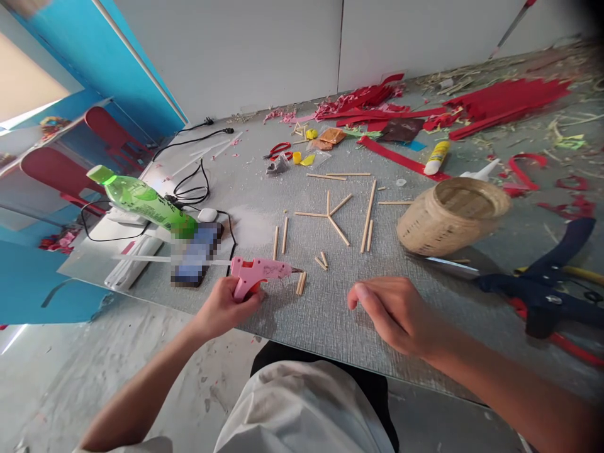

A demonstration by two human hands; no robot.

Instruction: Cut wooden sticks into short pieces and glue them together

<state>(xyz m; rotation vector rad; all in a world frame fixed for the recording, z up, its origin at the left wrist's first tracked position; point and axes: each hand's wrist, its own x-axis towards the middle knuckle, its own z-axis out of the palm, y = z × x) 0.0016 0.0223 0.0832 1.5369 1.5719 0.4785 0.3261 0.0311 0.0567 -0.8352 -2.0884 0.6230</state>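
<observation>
A pink hot glue gun (264,269) is gripped in my left hand (226,307), with a long clear glue stick running out of its back. Its nozzle points right, just above two short wooden sticks (301,283). Near the table's front edge, my right hand (394,313) has its fingers curled in; whatever is inside them, if anything, is hidden. Beyond both hands, several thin sticks (328,216) meet at one point in a branching shape. Loose sticks lie around it, including a longer one (369,217) on the right and a short pair (321,260) in front.
At right stand a cloudy jar (438,217) and dark-handled cutters (547,292). A green bottle (146,200), a phone (197,255) and black cables (191,189) lie at left. Red scissors (278,151), a glue bottle (436,157) and red strips (509,104) are farther back.
</observation>
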